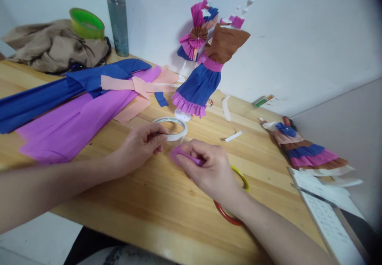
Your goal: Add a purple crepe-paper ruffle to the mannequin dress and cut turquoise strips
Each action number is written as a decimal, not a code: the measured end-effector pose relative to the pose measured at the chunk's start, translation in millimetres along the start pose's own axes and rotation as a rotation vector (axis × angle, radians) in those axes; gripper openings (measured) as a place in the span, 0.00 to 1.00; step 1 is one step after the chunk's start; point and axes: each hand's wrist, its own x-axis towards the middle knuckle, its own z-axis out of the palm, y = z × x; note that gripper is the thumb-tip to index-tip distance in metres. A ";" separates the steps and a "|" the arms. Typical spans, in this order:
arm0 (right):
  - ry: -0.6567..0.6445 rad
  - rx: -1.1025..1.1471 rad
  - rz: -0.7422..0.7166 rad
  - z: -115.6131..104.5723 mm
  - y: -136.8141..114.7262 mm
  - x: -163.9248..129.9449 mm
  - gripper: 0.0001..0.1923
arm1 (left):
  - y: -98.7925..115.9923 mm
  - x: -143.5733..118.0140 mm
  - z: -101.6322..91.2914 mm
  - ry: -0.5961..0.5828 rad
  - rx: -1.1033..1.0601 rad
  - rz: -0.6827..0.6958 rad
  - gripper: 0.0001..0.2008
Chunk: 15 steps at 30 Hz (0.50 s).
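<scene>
Jutting from the left grip (139, 146) is a tape roll (177, 137).

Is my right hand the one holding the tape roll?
No, the left hand holds the tape roll; the right hand holds purple paper.

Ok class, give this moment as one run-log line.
left hand: gripping white tape roll | right hand: pinching purple piece | beyond roll: blue-skirted figure | further left: purple sheet

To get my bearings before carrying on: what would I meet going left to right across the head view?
Yellow-green ring, tall flask, left hand, white tape roll, right hand, tiered paper dress.
</scene>
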 end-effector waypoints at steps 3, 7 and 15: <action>-0.038 -0.166 -0.170 2.6 -4.8 -6.0 0.09 | 2.2 -3.4 2.1 -0.021 -0.012 0.023 0.07; -0.070 -0.180 -0.236 4.0 -7.9 -9.2 0.10 | 2.7 -6.8 5.1 -0.010 -0.010 0.044 0.07; -0.097 -0.104 -0.213 4.3 -13.4 -11.3 0.08 | 0.3 -1.2 3.7 0.007 -0.098 -0.028 0.07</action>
